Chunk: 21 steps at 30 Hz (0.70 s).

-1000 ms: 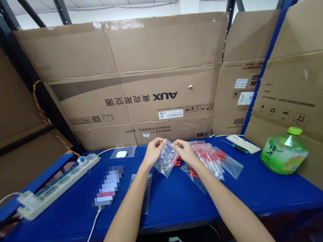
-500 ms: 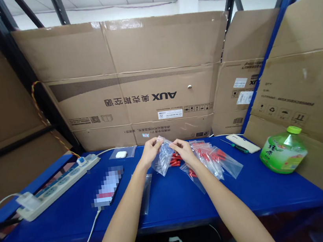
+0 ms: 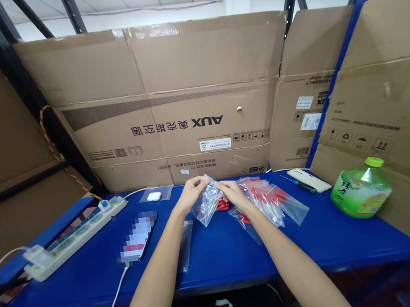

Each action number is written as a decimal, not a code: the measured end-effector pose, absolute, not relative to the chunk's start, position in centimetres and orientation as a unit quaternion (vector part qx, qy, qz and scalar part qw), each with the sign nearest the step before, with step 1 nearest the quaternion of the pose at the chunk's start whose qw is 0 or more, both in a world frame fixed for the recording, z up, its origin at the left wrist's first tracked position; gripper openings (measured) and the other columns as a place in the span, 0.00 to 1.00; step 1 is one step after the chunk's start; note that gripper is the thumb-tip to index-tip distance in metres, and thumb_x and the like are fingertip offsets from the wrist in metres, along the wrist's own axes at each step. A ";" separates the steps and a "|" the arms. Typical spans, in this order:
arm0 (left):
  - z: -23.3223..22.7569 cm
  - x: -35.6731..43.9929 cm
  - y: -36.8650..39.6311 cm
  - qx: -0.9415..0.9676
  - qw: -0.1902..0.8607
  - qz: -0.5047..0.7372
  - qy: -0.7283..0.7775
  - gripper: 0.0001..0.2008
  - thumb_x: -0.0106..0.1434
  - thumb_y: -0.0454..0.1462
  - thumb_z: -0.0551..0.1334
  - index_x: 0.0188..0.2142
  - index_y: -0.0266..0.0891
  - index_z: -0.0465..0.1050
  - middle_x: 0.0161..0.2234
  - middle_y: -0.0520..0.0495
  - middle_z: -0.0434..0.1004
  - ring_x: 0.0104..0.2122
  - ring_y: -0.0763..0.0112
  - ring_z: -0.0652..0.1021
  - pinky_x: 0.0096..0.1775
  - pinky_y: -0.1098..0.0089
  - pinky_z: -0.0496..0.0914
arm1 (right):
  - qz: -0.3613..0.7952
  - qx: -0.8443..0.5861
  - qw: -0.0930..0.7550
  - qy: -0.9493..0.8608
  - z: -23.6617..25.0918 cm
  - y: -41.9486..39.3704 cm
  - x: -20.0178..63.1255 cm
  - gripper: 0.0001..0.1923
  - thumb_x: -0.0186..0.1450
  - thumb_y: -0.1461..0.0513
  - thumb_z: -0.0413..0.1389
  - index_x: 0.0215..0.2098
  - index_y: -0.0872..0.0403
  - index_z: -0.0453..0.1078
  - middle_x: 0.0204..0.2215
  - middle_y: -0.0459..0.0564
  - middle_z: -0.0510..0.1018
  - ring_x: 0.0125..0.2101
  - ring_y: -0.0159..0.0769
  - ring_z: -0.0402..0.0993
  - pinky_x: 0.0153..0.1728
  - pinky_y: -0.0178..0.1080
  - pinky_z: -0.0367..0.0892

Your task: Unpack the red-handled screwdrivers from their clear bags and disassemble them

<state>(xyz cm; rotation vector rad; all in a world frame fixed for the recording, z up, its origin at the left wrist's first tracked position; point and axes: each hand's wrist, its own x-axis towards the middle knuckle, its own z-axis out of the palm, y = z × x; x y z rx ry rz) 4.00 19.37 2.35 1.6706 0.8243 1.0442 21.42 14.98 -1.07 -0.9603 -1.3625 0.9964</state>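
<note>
A person's two bare forearms reached forward over a blue table (image 3: 218, 257). The left hand (image 3: 191, 194) and the right hand (image 3: 233, 193) were raised just above the table, close together, each pinching the top edge of one small clear zip bag (image 3: 206, 204) between thumb and fingertips. The bag hung down between the hands, crumpled, its contents too blurred to tell. Just beyond the zip bag lay loose red pieces (image 3: 222, 205), and just to its right a heap of clear bags with red pieces (image 3: 267, 198) rested on the table. An empty clear bag (image 3: 186, 236) lay flat under the left forearm. Left of the zip bag were a phone (image 3: 137, 237) on a cable, an earbud case (image 3: 154, 196) and a power strip (image 3: 74, 236). Well to the right stood a green bottle (image 3: 360, 188). Cardboard boxes (image 3: 183, 101) walled in the back of the table.
</note>
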 end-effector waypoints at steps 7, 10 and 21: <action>2.9 2.8 19.7 0.666 0.481 0.447 0.355 0.23 0.58 0.56 0.66 0.32 0.36 0.75 0.18 0.56 0.60 0.19 0.77 0.62 0.24 0.74 0.56 | 0.424 -0.410 0.551 -0.590 -0.4 14.5 21.2 0.31 0.59 0.37 0.56 0.18 0.50 0.54 0.12 0.38 0.56 0.15 0.27 0.51 0.19 0.34 0.48; 3.1 2.7 19.6 0.658 0.480 0.449 0.367 0.23 0.57 0.55 0.67 0.34 0.36 0.77 0.18 0.56 0.60 0.19 0.77 0.63 0.24 0.74 0.56 | 0.438 -0.391 0.558 -0.587 -0.3 14.4 21.0 0.30 0.59 0.37 0.57 0.20 0.50 0.56 0.13 0.38 0.55 0.16 0.27 0.51 0.19 0.34 0.49; 6.2 -0.1 14.8 0.615 0.410 0.514 0.436 0.18 0.58 0.51 0.66 0.28 0.39 0.70 0.20 0.54 0.67 0.18 0.75 0.67 0.22 0.74 0.58 | 0.433 -0.390 0.597 -0.551 -1.0 15.1 21.0 0.32 0.62 0.33 0.50 0.21 0.51 0.62 0.14 0.38 0.53 0.15 0.28 0.49 0.18 0.34 0.52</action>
